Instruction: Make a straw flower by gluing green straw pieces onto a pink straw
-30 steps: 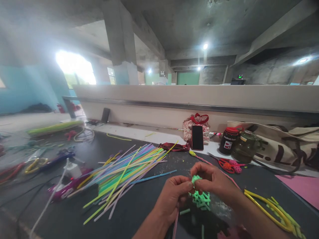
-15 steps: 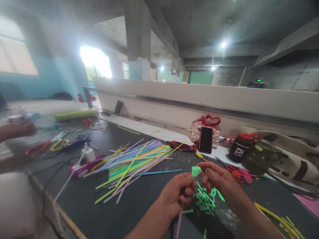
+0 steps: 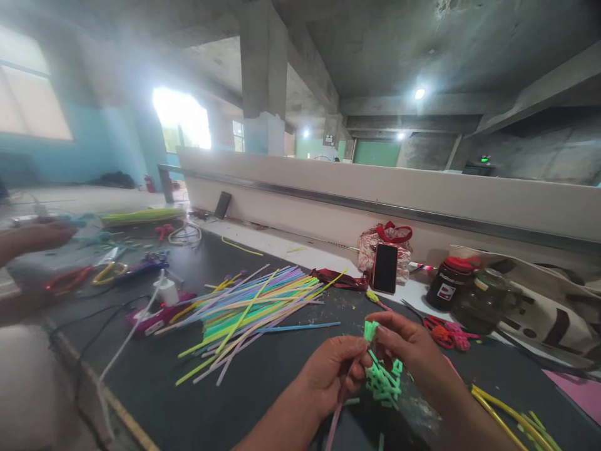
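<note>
My left hand is closed in a pinch around a pink pipe cleaner stem, just under a tuft of short green pipe cleaner pieces at its top. The thumb and fingers of my right hand press on the tuft from the right side. Below the hands lies a loose pile of cut green pipe cleaner pieces, partly covered by my right hand. Left of them, a spread of long multicoloured pipe cleaners rests on the dark table.
A magenta glue gun with cords lies left. Scissors are beyond it, near another person's hand. A phone, black jar, red-handled scissors and canvas bag stand or lie right. Yellow pipe cleaners lie front right.
My right fingers have closed in on the green tuft, which now stands narrower and more upright. The other person's hand at the left has shifted slightly right.
</note>
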Demonstrator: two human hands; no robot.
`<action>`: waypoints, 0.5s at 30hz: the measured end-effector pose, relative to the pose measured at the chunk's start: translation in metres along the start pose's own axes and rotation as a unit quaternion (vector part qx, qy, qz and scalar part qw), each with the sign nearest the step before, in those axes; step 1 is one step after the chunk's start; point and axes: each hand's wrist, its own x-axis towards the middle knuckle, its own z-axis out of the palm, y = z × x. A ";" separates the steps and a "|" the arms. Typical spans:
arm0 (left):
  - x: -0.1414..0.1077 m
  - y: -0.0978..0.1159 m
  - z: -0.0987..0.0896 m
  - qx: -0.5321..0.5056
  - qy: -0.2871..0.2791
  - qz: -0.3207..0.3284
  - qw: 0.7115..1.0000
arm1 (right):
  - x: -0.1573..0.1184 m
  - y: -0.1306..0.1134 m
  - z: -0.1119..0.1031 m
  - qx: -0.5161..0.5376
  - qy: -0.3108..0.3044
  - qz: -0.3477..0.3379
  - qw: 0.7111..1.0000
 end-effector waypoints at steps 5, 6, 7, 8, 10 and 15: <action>0.000 0.002 0.000 0.016 -0.019 -0.012 1.000 | 0.001 -0.001 0.003 -0.012 -0.004 0.003 1.000; 0.000 0.002 0.000 0.021 -0.024 -0.011 0.999 | 0.001 -0.001 0.003 -0.011 -0.004 0.003 1.000; 0.000 0.003 -0.001 0.024 -0.028 -0.006 0.999 | 0.001 -0.001 0.002 -0.008 -0.002 0.001 1.000; 0.001 0.003 -0.002 0.027 -0.031 -0.001 0.999 | 0.002 -0.001 0.001 -0.005 0.002 -0.004 1.000; 0.001 0.003 -0.004 0.025 -0.034 0.007 0.999 | 0.002 -0.001 -0.002 -0.007 0.011 -0.017 1.000; 0.000 0.005 -0.003 0.032 -0.042 0.009 0.999 | 0.000 -0.001 -0.006 -0.033 0.020 -0.023 0.999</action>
